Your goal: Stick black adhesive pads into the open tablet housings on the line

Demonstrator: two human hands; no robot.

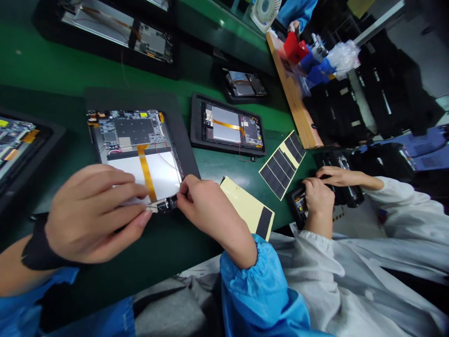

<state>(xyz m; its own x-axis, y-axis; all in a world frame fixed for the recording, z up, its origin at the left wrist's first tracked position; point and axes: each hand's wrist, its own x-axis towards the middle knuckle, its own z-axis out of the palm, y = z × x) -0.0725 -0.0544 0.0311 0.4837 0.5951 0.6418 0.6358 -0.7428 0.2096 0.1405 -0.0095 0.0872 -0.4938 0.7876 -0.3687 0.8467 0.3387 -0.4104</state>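
Green tabletop [217, 164] fills the left and middle of the frame. Left of centre, an opened tablet [135, 133] lies on a black foam pad [140, 99]. The left hand [100, 213], half curled, covers its lower left; the right hand [206, 203], fingers bunched, is at its lower-right corner. Whether either grips anything, I cannot tell.

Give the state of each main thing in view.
Near device: open, insides exposed
Device right of it: open, in a black holder
Left hand: fingers bent, at the near device's lower edge
Right hand: fingers bent, at its lower right corner
Upper pale-yellow sheet: mostly covered with black pieces
Lower pale-yellow sheet: mostly bare, one black strip
Small fan: on or off unclear
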